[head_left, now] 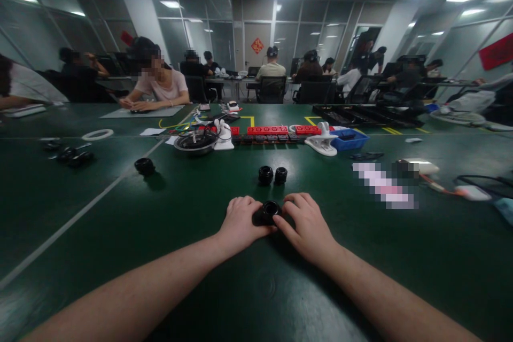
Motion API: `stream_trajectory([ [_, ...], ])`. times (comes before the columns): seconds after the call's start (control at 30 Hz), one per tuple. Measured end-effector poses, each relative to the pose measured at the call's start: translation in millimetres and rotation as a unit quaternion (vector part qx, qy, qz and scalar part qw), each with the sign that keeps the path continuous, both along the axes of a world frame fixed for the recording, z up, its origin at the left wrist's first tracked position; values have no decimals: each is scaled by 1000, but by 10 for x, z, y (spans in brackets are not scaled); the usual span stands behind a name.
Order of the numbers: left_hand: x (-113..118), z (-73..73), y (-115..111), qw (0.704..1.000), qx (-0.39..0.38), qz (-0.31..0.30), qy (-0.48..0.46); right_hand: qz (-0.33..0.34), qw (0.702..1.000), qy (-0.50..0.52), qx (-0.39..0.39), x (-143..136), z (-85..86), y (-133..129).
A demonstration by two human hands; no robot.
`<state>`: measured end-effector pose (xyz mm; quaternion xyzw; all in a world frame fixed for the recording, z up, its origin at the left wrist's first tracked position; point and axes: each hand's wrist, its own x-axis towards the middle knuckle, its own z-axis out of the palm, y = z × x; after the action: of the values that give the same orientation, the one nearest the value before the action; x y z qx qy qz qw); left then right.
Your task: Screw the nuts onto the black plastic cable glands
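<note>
Between my hands, a black, glossy cylindrical fitting (271,208) with a round hole in its top sits at the green table's surface. My left hand (241,219) grips it from the left, its thumb along the near side. From the right, my right hand (306,222) has its thumb tip against the fitting, with the fingers curled beside it. Just beyond stand two similar black fittings, the left one (265,175) close beside the right one (281,175). Another black fitting (144,166) lies farther left.
Across the table stand a round metal dish (196,141), white clip stands (323,141), a row of red blocks (267,130) and a blue bin (350,139). Several black parts (76,156) lie far left. A cabled device (425,166) is at right. A co-worker (160,80) sits opposite.
</note>
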<state>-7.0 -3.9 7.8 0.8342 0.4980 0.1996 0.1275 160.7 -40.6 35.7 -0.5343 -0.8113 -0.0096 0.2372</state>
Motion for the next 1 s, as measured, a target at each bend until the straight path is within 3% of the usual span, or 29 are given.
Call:
stream_trajectory([
  [0.77,39,55,-63,1000,-26,-8,8,-27,997,41,-57,-121,-13,5],
  [1.0,38,70,-69,999,-32,-8,-1,-29,997,69,-28,-108,-62,23],
])
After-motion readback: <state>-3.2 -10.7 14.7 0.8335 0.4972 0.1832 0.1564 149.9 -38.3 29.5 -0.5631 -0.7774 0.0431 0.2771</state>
